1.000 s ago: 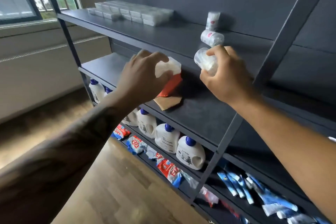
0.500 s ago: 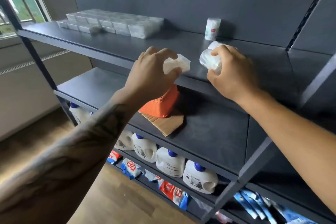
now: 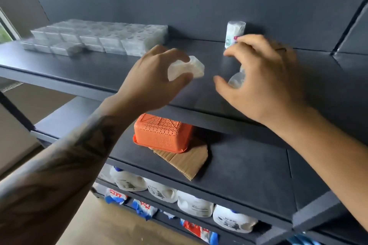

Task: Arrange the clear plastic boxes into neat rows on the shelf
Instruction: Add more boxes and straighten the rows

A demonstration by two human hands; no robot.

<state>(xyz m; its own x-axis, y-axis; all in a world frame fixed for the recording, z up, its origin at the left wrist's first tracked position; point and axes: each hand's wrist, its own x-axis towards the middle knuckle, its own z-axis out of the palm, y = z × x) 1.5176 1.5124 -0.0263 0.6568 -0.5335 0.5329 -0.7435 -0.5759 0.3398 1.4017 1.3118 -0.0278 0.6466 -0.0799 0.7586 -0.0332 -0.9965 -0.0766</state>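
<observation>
We find the left hand [image 3: 157,77] pinching a clear, faceted plastic box [image 3: 188,68] above the top shelf [image 3: 99,69]. The right hand [image 3: 264,77] curls around a glossy rounded container [image 3: 235,80]; blur hides whether it grips. Slick plastic could slip and fall, well short of the rows [image 3: 99,37] left of both hands.

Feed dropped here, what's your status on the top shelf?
Left hand grips one clear box. Right hand over another box, grip unclear. Rows far left. Path clear.
</observation>
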